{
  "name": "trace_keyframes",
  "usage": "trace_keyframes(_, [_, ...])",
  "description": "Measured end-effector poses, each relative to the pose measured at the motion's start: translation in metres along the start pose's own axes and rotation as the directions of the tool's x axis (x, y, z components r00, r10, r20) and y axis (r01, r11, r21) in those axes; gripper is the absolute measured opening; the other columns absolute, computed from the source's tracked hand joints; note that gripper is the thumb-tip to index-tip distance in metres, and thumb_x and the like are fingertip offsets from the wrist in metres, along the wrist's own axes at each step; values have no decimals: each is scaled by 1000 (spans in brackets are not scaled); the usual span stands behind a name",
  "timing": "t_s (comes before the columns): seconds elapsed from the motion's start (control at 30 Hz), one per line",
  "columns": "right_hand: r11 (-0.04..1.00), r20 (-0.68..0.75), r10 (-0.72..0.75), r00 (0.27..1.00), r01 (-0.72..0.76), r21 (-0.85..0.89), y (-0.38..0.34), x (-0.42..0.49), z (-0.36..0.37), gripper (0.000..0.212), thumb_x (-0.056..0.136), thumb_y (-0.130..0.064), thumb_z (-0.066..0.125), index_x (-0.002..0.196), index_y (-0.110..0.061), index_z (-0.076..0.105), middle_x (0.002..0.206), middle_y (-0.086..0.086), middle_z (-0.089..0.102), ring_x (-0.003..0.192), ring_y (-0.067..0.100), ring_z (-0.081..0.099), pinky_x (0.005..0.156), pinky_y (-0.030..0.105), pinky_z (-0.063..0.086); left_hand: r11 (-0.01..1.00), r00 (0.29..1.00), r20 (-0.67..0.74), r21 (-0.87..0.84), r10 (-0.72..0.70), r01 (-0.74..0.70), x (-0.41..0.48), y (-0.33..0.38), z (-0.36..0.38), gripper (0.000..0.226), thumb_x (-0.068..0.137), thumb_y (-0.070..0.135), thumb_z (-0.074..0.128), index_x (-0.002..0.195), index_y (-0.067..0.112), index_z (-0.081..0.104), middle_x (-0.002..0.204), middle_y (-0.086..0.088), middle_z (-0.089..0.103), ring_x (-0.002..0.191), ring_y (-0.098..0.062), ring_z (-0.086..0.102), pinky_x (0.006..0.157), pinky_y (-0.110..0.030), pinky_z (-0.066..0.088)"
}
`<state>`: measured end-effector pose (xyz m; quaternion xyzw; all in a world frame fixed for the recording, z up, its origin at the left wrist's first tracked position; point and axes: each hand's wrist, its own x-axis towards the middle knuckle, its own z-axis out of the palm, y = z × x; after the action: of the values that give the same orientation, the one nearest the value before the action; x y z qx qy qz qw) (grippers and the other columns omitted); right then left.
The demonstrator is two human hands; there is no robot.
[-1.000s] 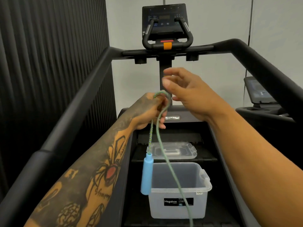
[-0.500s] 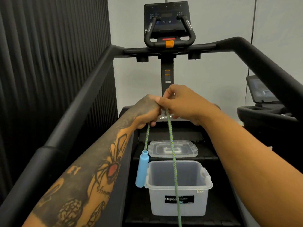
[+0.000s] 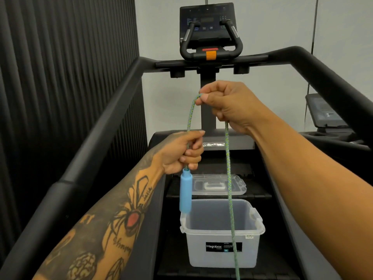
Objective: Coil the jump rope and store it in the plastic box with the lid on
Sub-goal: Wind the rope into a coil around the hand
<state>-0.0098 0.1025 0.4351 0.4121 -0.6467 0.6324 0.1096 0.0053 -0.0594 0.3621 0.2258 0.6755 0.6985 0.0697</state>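
Rope point(image 3: 229, 168) hangs in the air over the steps of a black machine point(image 3: 101, 134), held in both hands. A dark ribbed wall point(image 3: 60, 57) runs along the left and a pale wall point(image 3: 272, 27) stands behind. The machine's rails run up both sides to a crossbar with a console point(image 3: 207, 23) above it. A second machine point(image 3: 327, 118) sits by the right edge.

A clear box point(image 3: 222, 257) with a black label stands open around the middle of one step. Its lid point(image 3: 219, 185) lies flat on the next step up, apart from the box.

The right hand point(image 3: 228, 104) is the higher one, fingers curled, pinching the top of a rope loop between thumb and forefinger. From there one strand drops past the lid and across the box to the bottom edge. The left hand point(image 3: 181, 152) is clenched round the other strand, and a blue handle point(image 3: 185, 193) hangs upright just below that fist, its lower end over the box's near left corner.
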Motion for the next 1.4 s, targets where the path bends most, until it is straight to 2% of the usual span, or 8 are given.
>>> trace_keyframes(0.1, [999, 20, -26, 999, 26, 21, -3, 5, -3, 6, 91, -3, 62, 95, -8, 62, 83, 7, 74, 39, 7, 37, 40, 16, 30, 999, 991, 132, -48, -1, 7, -1, -5, 2, 23, 85, 20, 43, 81, 6, 62, 48, -1, 46, 36, -10, 40, 51, -27, 48])
trace_keyframes(0.2, [998, 86, -8, 996, 14, -68, -4, 7, -4, 8, 90, -1, 63, 95, -6, 64, 83, 8, 75, 38, 6, 41, 40, 16, 36, 989, 980, 196, -147, 36, -7, 1, -5, 4, 39, 71, 4, 42, 98, 0, 70, 85, -17, 71, 73, -28, 70, 77, -41, 58])
trace_keyframes(0.3, [985, 171, 22, 985, 8, -174, -1, 8, -5, 9, 88, -1, 65, 97, -3, 67, 86, 11, 76, 41, 8, 42, 43, 17, 38, 977, 969, 236, -210, 76, -25, 5, -1, 3, 51, 70, -5, 32, 110, -6, 65, 114, -28, 65, 108, -40, 63, 98, -48, 47])
trace_keyframes(0.43, [982, 182, 3, 983, 32, -186, 0, 12, -5, 10, 89, -3, 65, 99, -2, 67, 88, 13, 76, 42, 9, 43, 44, 19, 39, 969, 941, 325, -246, 90, -8, 9, 2, 7, 59, 71, -1, 37, 128, -10, 48, 132, -31, 52, 127, -45, 46, 108, -51, 35])
trace_keyframes(0.77, [988, 186, 11, 983, 18, -156, -2, 13, -16, 13, 90, -1, 63, 102, 0, 66, 79, 4, 77, 43, 8, 42, 44, 16, 38, 983, 950, 299, -178, 85, -32, 8, 1, 18, 58, 77, -11, 24, 129, -10, 48, 134, -28, 52, 130, -42, 44, 110, -50, 33])
trace_keyframes(1.27, [999, 85, -8, 996, 4, 47, 13, 9, -24, 7, 92, -7, 62, 96, -11, 66, 82, 1, 75, 42, 9, 44, 40, 18, 32, 986, 883, 462, -168, 82, -3, 7, 1, 38, 60, 77, -6, 34, 137, -8, 37, 146, -27, 34, 139, -41, 30, 113, -50, 23])
trace_keyframes(1.33, [1000, 75, 7, 997, -7, -1, 22, 8, -26, 7, 91, -8, 63, 97, -10, 67, 84, 4, 76, 47, 15, 49, 45, 21, 40, 984, 867, 487, -178, 100, -13, 7, 3, 38, 60, 75, -7, 37, 135, -8, 42, 143, -26, 43, 136, -40, 36, 113, -50, 24])
trace_keyframes(1.4, [997, 94, 70, 993, -66, -44, 37, 2, -28, 9, 92, -10, 62, 96, -10, 70, 88, 11, 75, 65, 30, 62, 66, 34, 53, 978, 869, 479, -204, 126, -29, 8, 9, 36, 60, 73, -10, 35, 132, -8, 45, 136, -27, 49, 132, -41, 42, 112, -50, 26])
